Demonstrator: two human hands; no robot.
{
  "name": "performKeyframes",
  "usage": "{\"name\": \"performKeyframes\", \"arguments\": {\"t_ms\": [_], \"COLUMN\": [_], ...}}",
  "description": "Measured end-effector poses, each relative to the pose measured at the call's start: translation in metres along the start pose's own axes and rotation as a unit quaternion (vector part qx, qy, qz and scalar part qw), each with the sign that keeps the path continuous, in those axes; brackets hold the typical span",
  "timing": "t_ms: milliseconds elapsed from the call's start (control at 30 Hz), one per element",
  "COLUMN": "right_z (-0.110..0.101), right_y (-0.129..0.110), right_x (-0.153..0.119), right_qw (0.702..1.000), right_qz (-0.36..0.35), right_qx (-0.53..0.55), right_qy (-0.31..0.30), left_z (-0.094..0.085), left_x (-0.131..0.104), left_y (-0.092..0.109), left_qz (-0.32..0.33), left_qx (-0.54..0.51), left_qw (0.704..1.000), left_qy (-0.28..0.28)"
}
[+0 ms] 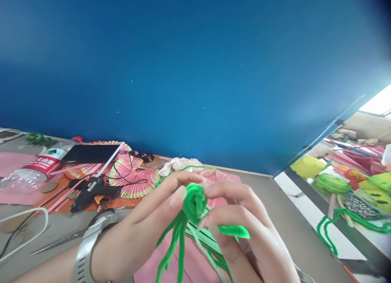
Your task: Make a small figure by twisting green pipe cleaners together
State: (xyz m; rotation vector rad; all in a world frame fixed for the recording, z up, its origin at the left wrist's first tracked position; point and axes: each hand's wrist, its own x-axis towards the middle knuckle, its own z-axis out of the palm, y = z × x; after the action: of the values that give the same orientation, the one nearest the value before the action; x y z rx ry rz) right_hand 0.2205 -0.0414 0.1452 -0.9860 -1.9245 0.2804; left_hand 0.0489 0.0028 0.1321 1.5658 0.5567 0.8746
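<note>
Green fuzzy pipe cleaners (196,203), coiled into a round head, sit between my two hands at the lower middle of the head view. My left hand (155,209) presses on the coil's left side with closed fingers. From the right, my right hand (241,218) pinches the coil, and a short green end (235,231) sticks out by its fingers. Several loose stems (181,246) hang down under the coil. Pale green strips (204,238) lie below, partly hidden by my right hand. The palm sides of both hands are out of sight.
Left on the table are a black glue gun (94,192), a phone (89,153), a plastic bottle (39,165), scissors (70,236) and pleated pink paper fans (134,181). A blue partition (195,79) rises behind. More green pipe cleaners (332,183) lie at right.
</note>
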Motion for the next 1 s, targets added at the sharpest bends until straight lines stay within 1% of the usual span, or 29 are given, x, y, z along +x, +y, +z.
{"name": "performKeyframes", "arguments": {"t_ms": [67,200,300,333,400,500,567,633,733,800,867,933,1000], "right_z": [0.000,0.000,-0.001,-0.001,-0.002,-0.004,-0.004,-0.005,-0.005,-0.005,-0.006,-0.007,-0.008], "right_y": [0.002,0.006,0.008,0.009,0.010,0.010,0.010,0.009,0.008,0.008,0.008,0.009,0.011], "right_x": [0.001,0.003,0.003,0.003,0.003,0.003,0.004,0.004,0.006,0.007,0.008,0.009,0.008], "right_qw": [1.000,1.000,0.999,0.999,0.998,0.997,0.998,0.999,0.996,0.990,0.984,0.979,0.976], "right_qz": [-0.013,0.002,-0.007,-0.011,-0.020,-0.031,-0.027,-0.006,0.066,0.124,0.167,0.188,0.198], "right_qx": [0.003,-0.001,-0.013,-0.018,-0.024,-0.021,-0.009,0.010,0.043,0.052,0.051,0.051,0.060], "right_qy": [-0.016,-0.020,-0.028,-0.034,-0.046,-0.061,-0.063,-0.053,-0.033,-0.031,-0.040,-0.057,-0.073], "left_z": [0.002,0.004,0.002,0.002,0.001,0.002,0.004,0.006,0.006,0.005,0.004,0.004,0.005], "left_x": [0.001,0.000,-0.004,-0.005,-0.005,-0.004,-0.003,-0.003,-0.009,-0.016,-0.021,-0.022,-0.020], "left_y": [0.002,0.000,-0.006,-0.007,-0.008,-0.009,-0.011,-0.016,-0.024,-0.028,-0.029,-0.026,-0.022], "left_qz": [-0.036,-0.055,-0.089,-0.094,-0.083,-0.064,-0.081,-0.107,-0.122,-0.111,-0.088,-0.064,-0.045], "left_qx": [0.001,0.014,0.038,0.049,0.061,0.039,0.010,-0.030,-0.050,-0.003,0.073,0.137,0.169], "left_qw": [0.999,0.997,0.991,0.990,0.991,0.994,0.993,0.990,0.986,0.989,0.988,0.983,0.979], "left_qy": [0.033,0.057,0.090,0.092,0.085,0.085,0.089,0.089,0.100,0.102,0.101,0.109,0.106]}}
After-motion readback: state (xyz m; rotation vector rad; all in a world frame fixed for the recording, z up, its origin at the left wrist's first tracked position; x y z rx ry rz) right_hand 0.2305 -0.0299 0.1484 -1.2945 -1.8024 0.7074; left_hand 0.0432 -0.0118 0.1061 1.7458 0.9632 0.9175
